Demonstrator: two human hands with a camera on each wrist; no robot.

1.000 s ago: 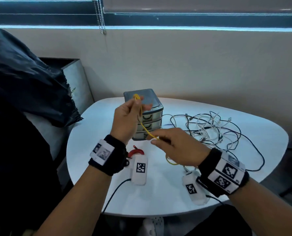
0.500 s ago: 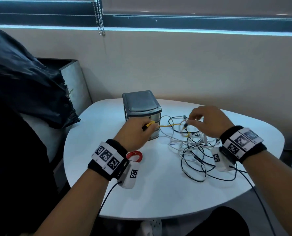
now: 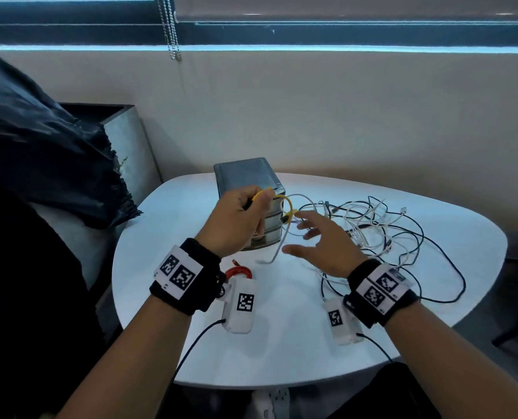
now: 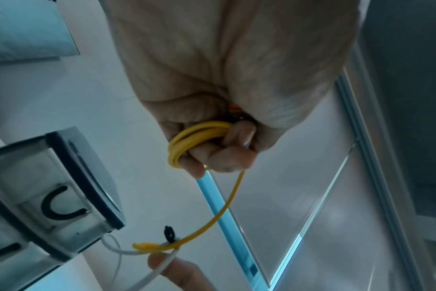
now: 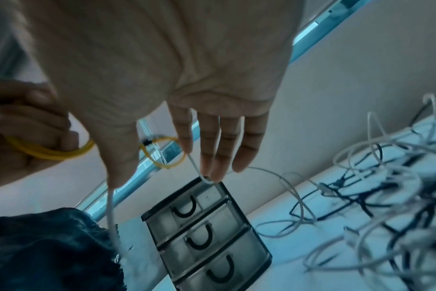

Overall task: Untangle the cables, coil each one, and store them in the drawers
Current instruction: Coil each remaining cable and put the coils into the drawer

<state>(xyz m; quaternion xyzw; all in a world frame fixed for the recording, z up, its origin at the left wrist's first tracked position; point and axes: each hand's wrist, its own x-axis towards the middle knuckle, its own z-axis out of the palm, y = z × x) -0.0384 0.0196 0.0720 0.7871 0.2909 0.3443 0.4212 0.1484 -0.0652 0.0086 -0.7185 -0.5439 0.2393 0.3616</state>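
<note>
My left hand (image 3: 259, 204) is raised in front of the grey drawer unit (image 3: 245, 173) and grips a yellow cable (image 4: 187, 141) wound in several loops round its fingers. The yellow cable's free end (image 3: 288, 211), with a small black tie, hangs toward my right hand (image 3: 312, 234). That hand is open with fingers spread, and a white cable (image 5: 274, 173) lies across its fingertips, its loose end dangling (image 3: 277, 252). The tangle of black and white cables (image 3: 381, 228) lies on the white table (image 3: 282, 352) to the right. All three drawers (image 5: 204, 236) are closed.
A coiled red cable (image 3: 238, 272) lies on the table under my left wrist. A black bag (image 3: 46, 155) sits on a seat at the left. One black cable (image 3: 451, 282) loops out toward the table's right edge. A wall stands just behind the table.
My left hand has risen from the table with the yellow cable. My right hand left the tangle, came toward the left hand and opened, with a white cable trailing over it.
</note>
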